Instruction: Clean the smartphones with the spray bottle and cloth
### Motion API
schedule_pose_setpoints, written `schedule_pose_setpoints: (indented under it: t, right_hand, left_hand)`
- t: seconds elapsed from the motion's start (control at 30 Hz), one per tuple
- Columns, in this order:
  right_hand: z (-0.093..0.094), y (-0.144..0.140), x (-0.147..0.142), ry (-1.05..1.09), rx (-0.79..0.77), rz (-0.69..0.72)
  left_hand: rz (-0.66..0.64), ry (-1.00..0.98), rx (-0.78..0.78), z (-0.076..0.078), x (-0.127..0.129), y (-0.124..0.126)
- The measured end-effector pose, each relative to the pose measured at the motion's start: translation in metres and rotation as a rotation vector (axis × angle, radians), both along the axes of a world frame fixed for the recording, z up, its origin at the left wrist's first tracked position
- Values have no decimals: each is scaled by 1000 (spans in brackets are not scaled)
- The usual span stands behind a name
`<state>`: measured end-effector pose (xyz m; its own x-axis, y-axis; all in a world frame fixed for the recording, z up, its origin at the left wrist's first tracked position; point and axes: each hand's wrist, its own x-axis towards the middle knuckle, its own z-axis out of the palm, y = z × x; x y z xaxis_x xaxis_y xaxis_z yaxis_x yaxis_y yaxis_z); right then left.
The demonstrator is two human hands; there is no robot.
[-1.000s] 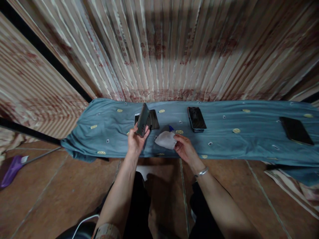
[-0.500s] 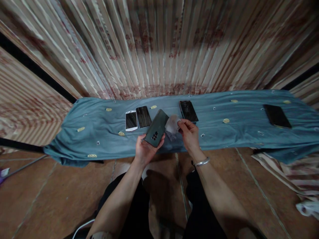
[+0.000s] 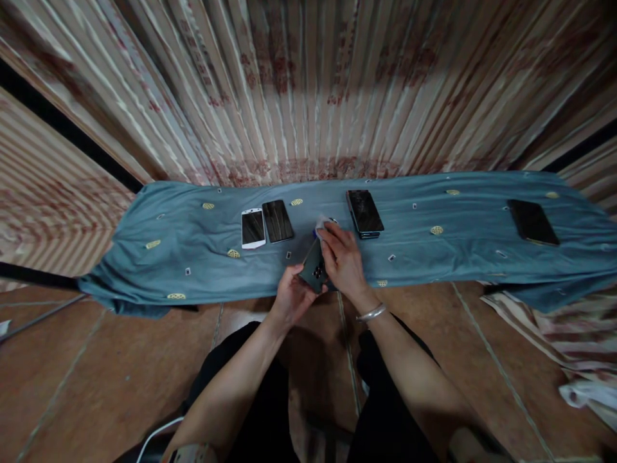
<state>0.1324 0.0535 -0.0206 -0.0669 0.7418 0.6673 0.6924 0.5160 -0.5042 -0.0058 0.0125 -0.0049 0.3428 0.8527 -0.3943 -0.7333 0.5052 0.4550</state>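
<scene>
A low bench draped in a blue cloth (image 3: pixel 202 257) carries a white phone (image 3: pixel 253 228) and black phone (image 3: pixel 277 220) at eleven o'clock, another phone (image 3: pixel 365 213) at one, a dark phone (image 3: pixel 532 221) at three.

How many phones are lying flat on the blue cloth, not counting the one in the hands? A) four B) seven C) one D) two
A: a white-framed phone and a dark phone lie side by side, another dark phone lies right of the hands, and a fourth dark phone lies far right on the blue patterned cloth.
</scene>
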Motion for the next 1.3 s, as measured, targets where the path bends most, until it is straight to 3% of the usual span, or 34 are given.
schedule_pose_setpoints:
  t: [0.4, 0.77, 1.3]
  right_hand:
    - [3, -27, -26, -122, 93, 175]
    - [-7, 12, 11, -37, 15, -24]
    - [-23, 23, 18, 97, -13, -110]
  left_hand:
    - [115, 44, -4, -8, -9, 8]
    - [-42, 130, 55, -4, -4, -1]
    - [-14, 36, 87, 7, -17, 2]
